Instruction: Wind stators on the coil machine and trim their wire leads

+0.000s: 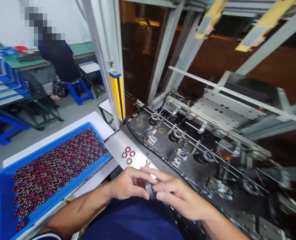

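My left hand [128, 183] and my right hand [174, 193] meet in front of my body, fingers curled around a small dark grey round piece [150, 190]. It looks like a ring or roll, partly hidden by the fingers. Both hands are closed on it. Just beyond them, the forked metal end of a tool [147, 163] lies on the silver metal plate [115, 143]. Several small round red-and-silver parts [132, 153], which resemble motor stators, lie grouped on that plate.
On the left, a blue tray [6, 186] holds rows of similar round parts [60, 163]. To the right stands a machine bed [148, 133] with rods, ring-shaped fixtures [177, 135] and frame posts. A yellow post [117, 96] rises ahead. Farther back, a person [58, 60] sits on a blue stool [80, 91].
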Available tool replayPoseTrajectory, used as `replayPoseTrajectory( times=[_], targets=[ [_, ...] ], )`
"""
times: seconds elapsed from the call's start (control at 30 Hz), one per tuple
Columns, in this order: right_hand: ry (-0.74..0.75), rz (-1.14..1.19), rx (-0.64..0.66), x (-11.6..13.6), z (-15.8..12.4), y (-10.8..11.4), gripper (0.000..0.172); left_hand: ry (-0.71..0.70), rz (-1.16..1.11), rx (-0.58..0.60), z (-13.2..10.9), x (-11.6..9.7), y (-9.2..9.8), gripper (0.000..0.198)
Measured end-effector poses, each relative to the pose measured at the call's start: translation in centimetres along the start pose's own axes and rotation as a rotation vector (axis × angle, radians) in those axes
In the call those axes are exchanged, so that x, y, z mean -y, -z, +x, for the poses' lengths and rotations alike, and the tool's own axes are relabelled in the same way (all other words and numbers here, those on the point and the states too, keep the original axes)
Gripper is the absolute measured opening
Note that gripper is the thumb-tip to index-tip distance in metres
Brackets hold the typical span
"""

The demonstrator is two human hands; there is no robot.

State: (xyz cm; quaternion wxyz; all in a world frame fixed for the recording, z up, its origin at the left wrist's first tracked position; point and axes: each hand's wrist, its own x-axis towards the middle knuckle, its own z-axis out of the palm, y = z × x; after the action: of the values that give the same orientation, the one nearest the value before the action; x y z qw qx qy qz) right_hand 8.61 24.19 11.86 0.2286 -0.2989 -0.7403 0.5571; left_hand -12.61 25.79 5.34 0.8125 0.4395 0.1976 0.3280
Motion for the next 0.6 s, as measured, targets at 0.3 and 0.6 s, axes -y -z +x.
replayPoseTrajectory(
  times=[0.3,0.6],
  targets=[
    [-0.139,-0.052,0.129,-1.4,2.4,3.4,0.029,-0.113,0.378,-0.273,0.7,1.1,3.8,0.061],
    [-0.183,-0.688,-0.312,-9.3,12.2,18.1,0.032,-0.199,0.715,-0.873,3.8,8.2,15.4,0.050]
  ],
)
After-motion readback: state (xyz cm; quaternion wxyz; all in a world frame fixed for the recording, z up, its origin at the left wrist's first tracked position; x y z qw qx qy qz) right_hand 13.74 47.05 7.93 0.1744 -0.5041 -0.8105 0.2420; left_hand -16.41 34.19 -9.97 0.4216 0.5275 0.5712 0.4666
